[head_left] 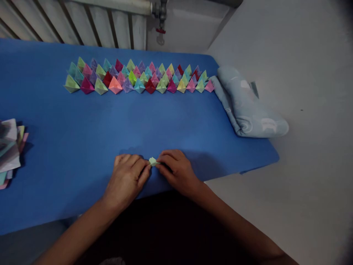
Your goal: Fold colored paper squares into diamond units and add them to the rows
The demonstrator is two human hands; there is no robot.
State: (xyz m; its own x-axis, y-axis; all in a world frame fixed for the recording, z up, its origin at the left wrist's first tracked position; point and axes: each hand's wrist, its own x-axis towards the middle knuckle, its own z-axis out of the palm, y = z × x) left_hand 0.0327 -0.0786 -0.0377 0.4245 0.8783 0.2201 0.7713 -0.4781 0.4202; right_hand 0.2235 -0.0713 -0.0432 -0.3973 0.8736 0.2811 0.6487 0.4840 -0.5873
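Between my two hands is a small pale green folded paper piece (152, 161), mostly covered by the fingers. My left hand (129, 176) pinches its left end between thumb and forefinger. From the other side, my right hand (177, 170) grips the right end the same way. Both hands are low over the near edge of the blue-covered table (110, 117). Farther back stand several rows of folded paper boats (150, 85) in green, pink, red, purple, blue and yellow, close together.
At the left edge lies a stack of coloured paper sheets (9, 147). A folded light blue patterned cloth (242, 103) rests at the right, against the wall (309, 147). Behind the table are a white radiator (77, 22) and a pipe valve with a red handle (160, 31).
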